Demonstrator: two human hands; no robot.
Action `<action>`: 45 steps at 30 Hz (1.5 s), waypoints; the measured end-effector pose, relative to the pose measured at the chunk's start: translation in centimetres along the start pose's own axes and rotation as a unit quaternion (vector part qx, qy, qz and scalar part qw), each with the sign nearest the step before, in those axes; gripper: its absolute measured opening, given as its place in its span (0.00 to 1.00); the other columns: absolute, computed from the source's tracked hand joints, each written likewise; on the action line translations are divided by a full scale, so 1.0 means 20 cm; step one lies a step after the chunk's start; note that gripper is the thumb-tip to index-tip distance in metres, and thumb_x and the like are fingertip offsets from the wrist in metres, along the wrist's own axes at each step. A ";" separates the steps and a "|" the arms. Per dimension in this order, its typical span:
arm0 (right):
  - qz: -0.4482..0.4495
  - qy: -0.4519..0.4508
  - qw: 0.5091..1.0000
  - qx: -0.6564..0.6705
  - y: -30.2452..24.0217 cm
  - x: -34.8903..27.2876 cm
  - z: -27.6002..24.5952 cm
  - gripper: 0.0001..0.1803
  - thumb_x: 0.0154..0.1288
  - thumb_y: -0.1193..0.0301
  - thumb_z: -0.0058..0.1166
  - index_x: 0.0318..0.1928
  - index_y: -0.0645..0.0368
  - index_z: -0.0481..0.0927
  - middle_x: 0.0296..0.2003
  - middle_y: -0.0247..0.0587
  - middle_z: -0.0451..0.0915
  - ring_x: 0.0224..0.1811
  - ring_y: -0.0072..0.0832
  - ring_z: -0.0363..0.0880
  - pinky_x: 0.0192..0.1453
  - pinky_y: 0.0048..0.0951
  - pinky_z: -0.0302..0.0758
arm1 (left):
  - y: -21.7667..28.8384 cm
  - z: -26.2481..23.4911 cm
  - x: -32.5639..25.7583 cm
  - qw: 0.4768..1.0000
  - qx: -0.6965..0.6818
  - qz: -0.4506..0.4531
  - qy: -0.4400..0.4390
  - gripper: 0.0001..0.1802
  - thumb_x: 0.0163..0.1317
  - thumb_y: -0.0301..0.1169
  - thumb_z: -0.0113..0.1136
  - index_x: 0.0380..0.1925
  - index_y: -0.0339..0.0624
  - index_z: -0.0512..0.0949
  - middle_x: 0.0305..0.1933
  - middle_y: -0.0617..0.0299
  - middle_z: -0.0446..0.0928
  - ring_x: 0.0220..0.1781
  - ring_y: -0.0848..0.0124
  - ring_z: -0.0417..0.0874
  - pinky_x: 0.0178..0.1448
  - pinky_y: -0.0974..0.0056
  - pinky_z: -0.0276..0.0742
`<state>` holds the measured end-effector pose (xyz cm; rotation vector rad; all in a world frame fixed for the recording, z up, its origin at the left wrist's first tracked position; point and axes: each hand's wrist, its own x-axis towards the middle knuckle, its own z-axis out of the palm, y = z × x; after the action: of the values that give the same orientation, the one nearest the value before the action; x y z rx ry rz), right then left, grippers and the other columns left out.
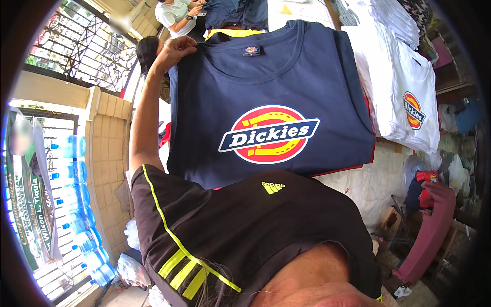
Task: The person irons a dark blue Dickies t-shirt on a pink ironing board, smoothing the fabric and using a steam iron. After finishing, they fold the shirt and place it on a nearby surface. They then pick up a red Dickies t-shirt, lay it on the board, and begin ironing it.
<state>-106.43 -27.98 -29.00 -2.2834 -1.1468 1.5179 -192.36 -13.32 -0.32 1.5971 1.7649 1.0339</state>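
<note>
One navy shirt held up by its shoulder.

Left of the navy T-shirt (271, 97), blue water bottles (76, 204) stand stacked by a brick pillar. The left hand (176, 50) has its fingers closed on the shirt's upper left shoulder. Right of the shirt lie two stacks of white T-shirts (404, 97). The right hand is out of sight.

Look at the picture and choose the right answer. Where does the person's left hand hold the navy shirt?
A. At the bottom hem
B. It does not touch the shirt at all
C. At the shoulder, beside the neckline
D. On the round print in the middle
C: the left hand pinches the navy shirt at its upper left corner, at the shoulder beside the neckline, far above the round print. The right hand is not in view.
</note>
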 end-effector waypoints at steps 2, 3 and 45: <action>0.003 0.001 1.000 0.001 -0.01 -0.01 0.00 0.24 0.71 0.58 0.48 0.54 0.67 0.75 0.44 0.53 0.81 0.43 0.39 0.82 0.47 0.37 0.79 | -0.01 0.06 -0.03 0.998 -0.042 0.013 0.050 0.07 0.59 0.29 0.69 0.36 0.41 0.82 0.34 0.69 0.81 0.36 0.83 0.78 0.43 0.74 0.75; 0.004 0.004 1.000 0.002 -0.01 -0.02 0.00 0.24 0.70 0.58 0.48 0.54 0.67 0.75 0.44 0.53 0.81 0.43 0.39 0.82 0.47 0.37 0.79 | 0.01 0.09 -0.04 0.996 0.024 0.007 0.086 0.08 0.59 0.30 0.70 0.36 0.41 0.82 0.33 0.68 0.81 0.36 0.81 0.79 0.43 0.73 0.75; 0.116 0.066 0.975 0.178 0.94 0.01 -0.55 0.19 0.69 0.58 0.49 0.49 0.60 0.79 0.33 0.40 0.83 0.27 0.28 0.83 0.32 0.32 0.80 | 1.44 1.13 0.15 0.870 0.309 0.226 0.310 0.30 0.75 0.47 0.44 0.63 0.31 0.69 0.66 0.48 0.70 0.67 0.57 0.70 0.72 0.56 0.61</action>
<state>-87.58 -37.96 -33.73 -2.2812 -0.5355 1.4769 -158.14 -6.18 11.09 2.3428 2.3797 1.4029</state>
